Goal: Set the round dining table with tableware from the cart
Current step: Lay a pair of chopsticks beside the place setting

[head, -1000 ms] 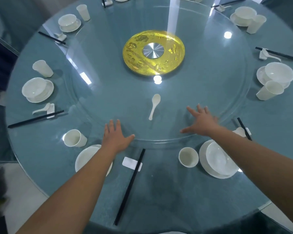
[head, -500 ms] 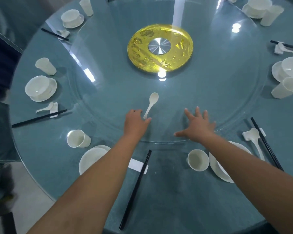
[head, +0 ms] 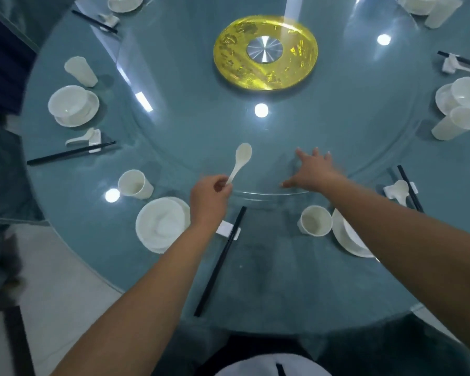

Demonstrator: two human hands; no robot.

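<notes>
Spoon: the white spoon (head: pixel 240 161) is slanting up and away from the left hand, bowl at the far end, handle end in the fingers; it is lying over the glass turntable (head: pixel 337 126), whether touching it or lifted I cannot tell.
Left hand: the left hand (head: pixel 209 198) is pinching the spoon's handle tip between curled fingers and thumb; the rest of the fingers are folding in toward the palm.
Right hand: the right hand (head: pixel 314 169) is lying spread wide, fingers straight and fanned, palm down on the turntable near its front edge; it is holding nothing; it is sitting just right of the spoon, apart from it.
Near the left hand: a white chopstick rest (head: pixel 228 229) is sitting just below the wrist with black chopsticks (head: pixel 220 260) running across it toward the person; a bowl on a plate (head: pixel 160 223) is lying left of the forearm; a white cup (head: pixel 135 184) is standing left of the hand.
Near the right hand: another cup (head: pixel 315 220) is standing below it; a plate (head: pixel 350 237) is showing partly under the right forearm.
Beyond both hands: a gold disc (head: pixel 265 51) is sitting at the table's middle.
</notes>
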